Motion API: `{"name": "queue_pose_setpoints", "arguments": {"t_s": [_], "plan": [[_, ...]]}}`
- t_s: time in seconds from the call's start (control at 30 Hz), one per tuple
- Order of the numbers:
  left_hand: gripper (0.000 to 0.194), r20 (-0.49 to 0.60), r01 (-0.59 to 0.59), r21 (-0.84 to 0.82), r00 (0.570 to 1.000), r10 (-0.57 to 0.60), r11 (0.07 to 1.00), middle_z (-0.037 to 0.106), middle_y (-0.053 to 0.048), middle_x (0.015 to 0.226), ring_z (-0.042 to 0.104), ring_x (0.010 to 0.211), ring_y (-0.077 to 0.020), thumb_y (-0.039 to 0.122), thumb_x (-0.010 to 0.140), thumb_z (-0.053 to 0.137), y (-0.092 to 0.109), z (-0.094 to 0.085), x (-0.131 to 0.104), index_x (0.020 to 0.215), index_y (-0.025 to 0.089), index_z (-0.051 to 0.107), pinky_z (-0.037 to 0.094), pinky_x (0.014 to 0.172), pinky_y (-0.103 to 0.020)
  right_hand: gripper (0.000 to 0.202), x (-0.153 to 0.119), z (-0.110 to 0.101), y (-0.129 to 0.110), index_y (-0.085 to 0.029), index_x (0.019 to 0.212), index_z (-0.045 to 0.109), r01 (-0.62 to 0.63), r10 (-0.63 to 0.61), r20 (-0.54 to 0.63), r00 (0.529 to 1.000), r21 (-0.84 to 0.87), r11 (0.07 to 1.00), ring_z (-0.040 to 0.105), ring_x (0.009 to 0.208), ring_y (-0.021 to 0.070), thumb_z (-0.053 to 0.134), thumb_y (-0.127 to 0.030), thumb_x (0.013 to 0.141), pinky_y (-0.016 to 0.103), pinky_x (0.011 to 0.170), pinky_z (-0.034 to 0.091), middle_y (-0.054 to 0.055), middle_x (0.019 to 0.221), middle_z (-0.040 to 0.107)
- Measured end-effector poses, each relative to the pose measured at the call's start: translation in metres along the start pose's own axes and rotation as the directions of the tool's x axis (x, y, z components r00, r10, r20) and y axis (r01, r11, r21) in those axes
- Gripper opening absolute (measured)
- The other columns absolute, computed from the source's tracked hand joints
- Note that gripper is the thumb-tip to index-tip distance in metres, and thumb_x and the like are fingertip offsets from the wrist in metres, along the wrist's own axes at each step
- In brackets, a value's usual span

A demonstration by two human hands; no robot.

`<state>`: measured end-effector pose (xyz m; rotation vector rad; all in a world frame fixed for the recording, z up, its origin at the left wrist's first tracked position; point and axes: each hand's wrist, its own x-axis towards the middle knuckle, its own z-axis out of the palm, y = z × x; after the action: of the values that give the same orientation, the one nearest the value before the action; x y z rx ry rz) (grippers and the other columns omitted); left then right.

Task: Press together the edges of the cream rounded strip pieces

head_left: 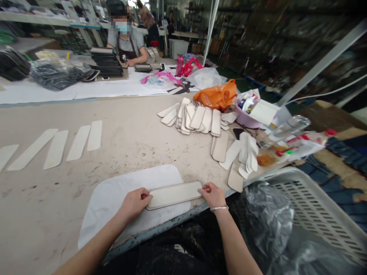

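Observation:
A long cream strip with rounded ends and a stitched border (174, 194) lies flat on a white cloth pad (114, 198) near the table's front edge. My left hand (134, 202) pinches its left end. At the other end my right hand (212, 194), a thin bracelet on its wrist, grips the strip. Both hands rest low on the table.
A heap of similar cream strips (197, 118) lies to the right, more spread by the edge (241, 156). Several single strips (57, 147) lie in a row at left. An orange bag (219, 95), bottles (286, 141), a grey basket (309, 206). A masked person (126, 42) works across the table.

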<state>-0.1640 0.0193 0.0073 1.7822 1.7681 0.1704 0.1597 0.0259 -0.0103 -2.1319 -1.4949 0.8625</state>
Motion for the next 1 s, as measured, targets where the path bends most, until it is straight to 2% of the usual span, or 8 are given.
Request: {"name": "queue_pose_setpoints", "arguments": {"t_s": [0.1, 0.17, 0.23, 0.37, 0.43, 0.57, 0.73, 1.0], "plan": [[0.02, -0.025, 0.037, -0.033, 0.999, -0.038, 0.999, 0.06, 0.0, 0.067, 0.056, 0.065, -0.0165, 0.038, 0.077, 0.048, -0.003, 0.002, 0.0, 0.075, 0.02, 0.055, 0.036, 0.061, -0.027, 0.018, 0.001, 0.0, -0.002, -0.021, 0.07, 0.057, -0.015, 0.015, -0.002, 1.0, 0.0, 1.0, 0.059, 0.063, 0.0152, 0.064, -0.037, 0.066, 0.026, 0.064, 0.041, -0.003, 0.062, 0.063], [0.023, -0.078, 0.072, -0.077, 0.994, -0.078, 0.994, 0.059, 0.002, 0.065, 0.056, 0.062, -0.0167, 0.041, 0.074, 0.052, -0.006, 0.003, -0.002, 0.081, 0.02, 0.05, 0.038, 0.06, -0.027, 0.017, 0.002, 0.0, -0.002, -0.021, 0.071, 0.057, -0.022, 0.022, 0.0, 1.0, -0.013, 1.0, 0.06, 0.064, 0.0148, 0.064, -0.037, 0.066, 0.026, 0.064, 0.041, -0.003, 0.062, 0.063], [0.027, -0.125, 0.058, -0.118, 0.989, -0.073, 0.991, 0.057, 0.003, 0.064, 0.056, 0.06, -0.0164, 0.042, 0.073, 0.055, -0.009, 0.004, -0.004, 0.085, 0.02, 0.045, 0.039, 0.059, -0.027, 0.018, 0.002, 0.0, -0.001, -0.021, 0.073, 0.057, -0.016, 0.016, 0.007, 1.0, -0.027, 0.999, 0.06, 0.064, 0.0147, 0.064, -0.037, 0.067, 0.026, 0.065, 0.041, -0.003, 0.062, 0.063], [0.019, -0.13, -0.084, -0.208, 0.99, 0.057, 0.974, 0.059, 0.001, 0.073, 0.056, 0.06, -0.0141, 0.037, 0.078, 0.048, -0.02, 0.007, -0.012, 0.088, 0.02, 0.046, 0.043, 0.061, -0.027, 0.02, 0.003, 0.0, 0.002, -0.021, 0.076, 0.059, -0.002, 0.004, 0.027, 1.0, -0.07, 0.998, 0.061, 0.068, 0.0162, 0.062, -0.04, 0.068, 0.027, 0.066, 0.041, -0.002, 0.065, 0.065], [0.022, -0.171, -0.117, -0.231, 0.982, 0.078, 0.966, 0.06, -0.001, 0.081, 0.057, 0.06, -0.0131, 0.036, 0.078, 0.049, -0.026, 0.009, -0.016, 0.093, 0.019, 0.047, 0.045, 0.06, -0.027, 0.022, 0.004, 0.001, 0.003, -0.021, 0.077, 0.06, -0.005, 0.008, 0.038, 0.999, -0.094, 0.996, 0.062, 0.072, 0.0171, 0.061, -0.042, 0.07, 0.028, 0.067, 0.041, -0.002, 0.067, 0.067], [0.022, -0.256, -0.194, -0.114, 0.953, 0.159, 0.974, 0.056, -0.001, 0.077, 0.054, 0.06, -0.0128, 0.035, 0.077, 0.054, -0.031, 0.013, -0.022, 0.091, 0.018, 0.052, 0.046, 0.06, -0.026, 0.023, 0.005, 0.001, 0.004, -0.022, 0.08, 0.06, -0.014, 0.022, 0.067, 0.998, -0.12, 0.993, 0.063, 0.077, 0.0181, 0.061, -0.043, 0.072, 0.028, 0.07, 0.042, -0.001, 0.072, 0.068], [0.017, -0.285, -0.351, -0.022, 0.9, 0.331, 0.936, 0.056, -0.003, 0.086, 0.057, 0.072, -0.0134, 0.031, 0.083, 0.051, -0.028, 0.018, -0.023, 0.092, 0.018, 0.058, 0.048, 0.067, -0.025, 0.022, 0.003, -0.001, 0.001, -0.021, 0.079, 0.06, -0.021, 0.029, 0.055, 0.998, -0.128, 0.992, 0.063, 0.076, 0.0182, 0.062, -0.042, 0.073, 0.028, 0.071, 0.042, 0.0, 0.072, 0.068], [0.021, -0.329, -0.504, 0.024, 0.811, 0.483, 0.863, 0.059, -0.003, 0.087, 0.06, 0.077, -0.0124, 0.034, 0.086, 0.051, -0.042, 0.023, -0.011, 0.091, 0.021, 0.066, 0.051, 0.069, -0.02, 0.02, 0.005, 0.004, 0.001, -0.02, 0.075, 0.06, -0.047, 0.047, 0.011, 0.999, -0.057, 0.997, 0.062, 0.069, 0.0148, 0.067, -0.037, 0.068, 0.025, 0.067, 0.042, -0.002, 0.066, 0.067]]}}
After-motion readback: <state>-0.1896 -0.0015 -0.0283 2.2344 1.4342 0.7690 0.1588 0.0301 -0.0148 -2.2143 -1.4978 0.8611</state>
